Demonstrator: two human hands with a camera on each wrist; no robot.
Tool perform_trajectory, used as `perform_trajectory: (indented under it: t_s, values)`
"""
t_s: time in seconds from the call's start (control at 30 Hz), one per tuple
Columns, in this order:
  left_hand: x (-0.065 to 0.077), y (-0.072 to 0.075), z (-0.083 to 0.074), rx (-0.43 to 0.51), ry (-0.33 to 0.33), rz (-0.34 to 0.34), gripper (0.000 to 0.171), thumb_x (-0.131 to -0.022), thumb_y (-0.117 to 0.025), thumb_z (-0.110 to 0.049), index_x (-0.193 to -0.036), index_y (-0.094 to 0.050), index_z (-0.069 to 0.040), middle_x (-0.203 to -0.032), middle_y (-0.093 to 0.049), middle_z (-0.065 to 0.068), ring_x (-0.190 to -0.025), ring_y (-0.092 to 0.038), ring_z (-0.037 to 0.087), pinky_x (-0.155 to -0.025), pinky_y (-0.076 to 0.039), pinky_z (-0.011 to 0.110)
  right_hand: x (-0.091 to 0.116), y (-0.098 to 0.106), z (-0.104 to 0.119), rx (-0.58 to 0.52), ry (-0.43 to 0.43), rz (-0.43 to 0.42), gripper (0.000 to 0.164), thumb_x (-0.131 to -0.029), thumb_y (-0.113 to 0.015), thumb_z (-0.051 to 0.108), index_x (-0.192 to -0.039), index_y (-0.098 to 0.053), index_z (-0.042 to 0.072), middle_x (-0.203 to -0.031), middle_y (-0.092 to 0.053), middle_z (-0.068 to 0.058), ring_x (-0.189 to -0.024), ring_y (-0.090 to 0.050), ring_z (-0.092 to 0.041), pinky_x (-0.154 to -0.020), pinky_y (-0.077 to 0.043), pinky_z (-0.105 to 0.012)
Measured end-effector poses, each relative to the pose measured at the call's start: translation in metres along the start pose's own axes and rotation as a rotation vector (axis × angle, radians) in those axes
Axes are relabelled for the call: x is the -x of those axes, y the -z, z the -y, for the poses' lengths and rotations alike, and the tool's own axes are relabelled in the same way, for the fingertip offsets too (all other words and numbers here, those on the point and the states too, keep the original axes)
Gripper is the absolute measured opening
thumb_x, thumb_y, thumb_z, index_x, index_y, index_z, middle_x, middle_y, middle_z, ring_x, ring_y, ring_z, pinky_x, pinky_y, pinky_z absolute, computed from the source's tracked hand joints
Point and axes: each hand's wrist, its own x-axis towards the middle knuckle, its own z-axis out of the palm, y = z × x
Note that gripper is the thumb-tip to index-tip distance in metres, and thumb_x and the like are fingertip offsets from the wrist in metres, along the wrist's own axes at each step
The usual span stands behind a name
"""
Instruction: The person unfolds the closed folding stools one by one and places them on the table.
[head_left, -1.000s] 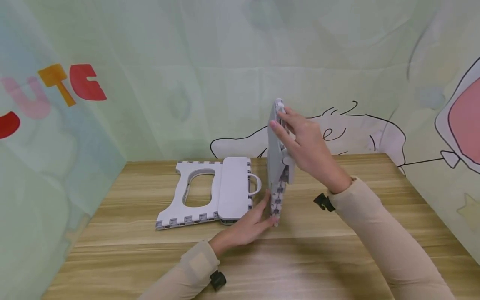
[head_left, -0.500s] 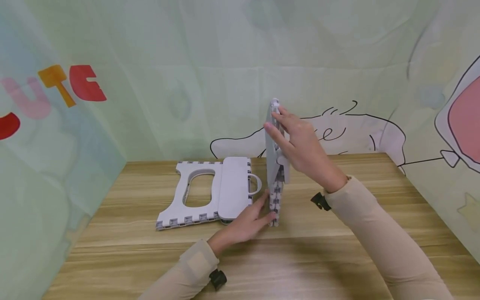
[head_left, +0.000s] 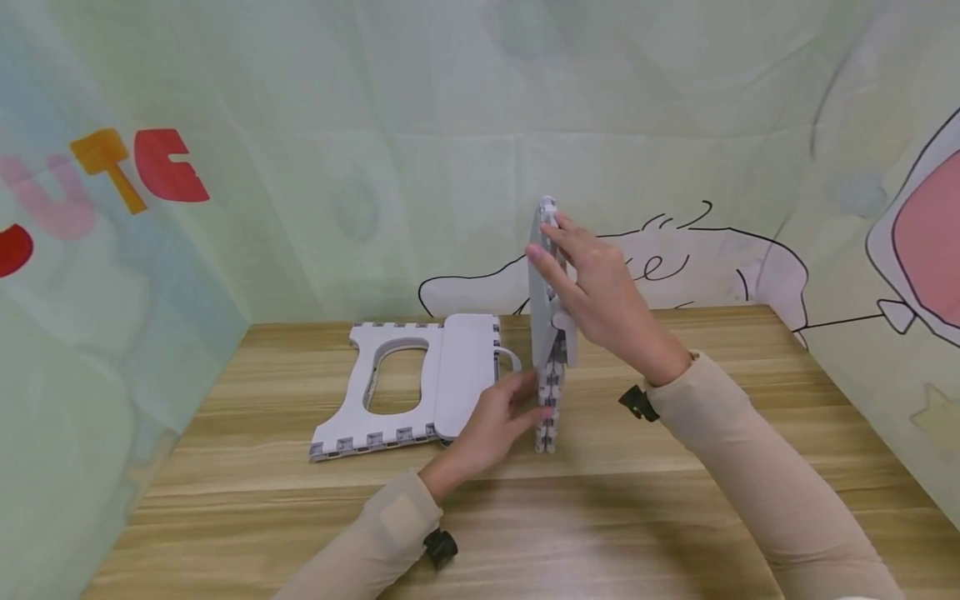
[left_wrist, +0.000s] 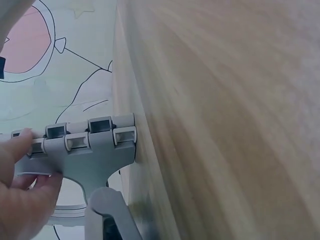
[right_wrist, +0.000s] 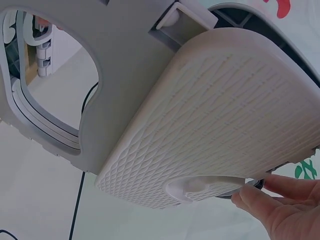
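A folded white-and-grey step stool [head_left: 539, 312] stands upright on edge on the wooden table, turned narrow side toward me. My left hand [head_left: 486, 429] grips its lower part, thumb on the near hinged edge; the left wrist view shows fingers curled through the opening in the leg panel [left_wrist: 92, 162]. Higher up, my right hand [head_left: 603, 283] holds the stool by its top end, fingers on the far side of the edge. In the right wrist view, thumb and fingers pinch near the handle cut-out beside the textured seat [right_wrist: 225, 110].
A second folded step stool [head_left: 467, 367] lies flat just left of the upright one, its carry handle [head_left: 510, 357] partly behind my left hand. A printed cloth backdrop [head_left: 360, 150] rises behind the wooden table [head_left: 645, 517] and along both sides.
The upright stool has shifted slightly left and straightened, its edges drawing closer together. My left hand has slid a little up its leg; the right hand moved slightly left with it.
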Motion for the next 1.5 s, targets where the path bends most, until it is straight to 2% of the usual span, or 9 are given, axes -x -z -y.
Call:
perform_trajectory:
  t_s: [0.23, 0.43, 0.6, 0.8, 0.93, 1.03, 1.13, 1.27, 1.5]
  values:
    - [0.0, 0.0, 0.0, 0.053, 0.014, -0.006, 0.048, -0.093, -0.07, -0.01, -0.137, -0.054, 0.001, -0.13, -0.056, 0.014, -0.125, -0.055, 0.026, -0.1, -0.048, 0.03, -0.001, 0.001, -0.001, -0.01, 0.008, 0.008, 0.062, -0.106, -0.046, 0.044, -0.148, -0.044, -0.001, -0.159, -0.03, -0.018, -0.13, -0.051, -0.033, -0.103, -0.046, -0.047]
    - [0.0, 0.0, 0.001, 0.053, 0.021, 0.001, 0.046, -0.094, -0.07, -0.01, -0.135, -0.054, 0.002, -0.128, -0.055, 0.013, -0.125, -0.055, 0.026, -0.101, -0.048, 0.029, 0.0, 0.001, -0.004, -0.015, 0.027, 0.023, 0.062, -0.105, -0.045, 0.045, -0.148, -0.044, 0.0, -0.16, -0.028, -0.015, -0.134, -0.047, -0.032, -0.108, -0.041, -0.048]
    - [-0.001, -0.001, 0.002, 0.069, 0.008, 0.003, 0.046, -0.094, -0.069, -0.009, -0.136, -0.053, 0.004, -0.129, -0.054, 0.016, -0.125, -0.055, 0.03, -0.102, -0.048, 0.032, 0.003, -0.001, -0.01, -0.072, 0.033, 0.011, 0.059, -0.106, -0.046, 0.041, -0.153, -0.038, 0.005, -0.161, -0.026, -0.012, -0.136, -0.045, -0.031, -0.108, -0.041, -0.045]
    - [-0.001, -0.001, 0.002, 0.076, 0.017, 0.003, 0.046, -0.093, -0.07, -0.009, -0.134, -0.053, 0.004, -0.128, -0.055, 0.018, -0.124, -0.056, 0.031, -0.102, -0.048, 0.033, 0.009, -0.004, -0.019, -0.151, 0.036, -0.075, 0.055, -0.107, -0.048, 0.03, -0.154, -0.035, 0.006, -0.155, -0.039, -0.014, -0.135, -0.046, -0.033, -0.108, -0.041, -0.042]
    - [-0.001, -0.001, 0.003, 0.068, 0.025, -0.001, 0.046, -0.093, -0.07, -0.01, -0.134, -0.054, 0.004, -0.128, -0.055, 0.016, -0.122, -0.057, 0.029, -0.1, -0.048, 0.029, 0.016, -0.005, -0.027, -0.166, 0.02, -0.179, 0.046, -0.107, -0.046, 0.021, -0.147, -0.044, -0.001, -0.147, -0.048, -0.016, -0.133, -0.05, -0.029, -0.106, -0.043, -0.042]
    - [-0.001, -0.001, 0.002, 0.072, 0.035, -0.001, 0.046, -0.093, -0.07, -0.01, -0.134, -0.054, 0.004, -0.127, -0.055, 0.015, -0.121, -0.057, 0.027, -0.1, -0.048, 0.027, 0.022, -0.005, -0.035, -0.171, -0.035, -0.198, 0.04, -0.105, -0.046, 0.014, -0.14, -0.053, -0.002, -0.139, -0.057, -0.018, -0.127, -0.056, -0.028, -0.102, -0.047, -0.046]
    - [-0.002, -0.001, 0.001, 0.071, 0.049, 0.0, 0.046, -0.093, -0.071, -0.009, -0.134, -0.054, 0.003, -0.127, -0.056, 0.014, -0.12, -0.058, 0.024, -0.099, -0.048, 0.026, 0.028, -0.005, -0.043, -0.178, -0.099, -0.158, 0.035, -0.102, -0.045, 0.01, -0.131, -0.06, -0.003, -0.127, -0.065, -0.018, -0.113, -0.064, -0.03, -0.096, -0.052, -0.049]
    - [-0.001, -0.001, 0.0, 0.059, 0.056, 0.001, 0.046, -0.093, -0.071, -0.012, -0.134, -0.054, 0.001, -0.127, -0.056, 0.012, -0.121, -0.057, 0.023, -0.1, -0.048, 0.027, 0.036, -0.007, -0.054, -0.176, -0.145, -0.079, 0.033, -0.1, -0.044, 0.008, -0.123, -0.064, -0.004, -0.116, -0.069, -0.019, -0.101, -0.068, -0.031, -0.09, -0.053, -0.051]
    - [-0.001, 0.0, 0.002, 0.074, 0.064, 0.005, 0.046, -0.094, -0.07, -0.014, -0.134, -0.054, 0.0, -0.129, -0.055, 0.013, -0.121, -0.057, 0.024, -0.101, -0.048, 0.029, 0.054, -0.023, -0.067, -0.19, -0.203, 0.068, 0.031, -0.103, -0.051, 0.017, -0.124, -0.065, 0.001, -0.118, -0.07, -0.014, -0.103, -0.066, -0.029, -0.088, -0.053, -0.051]
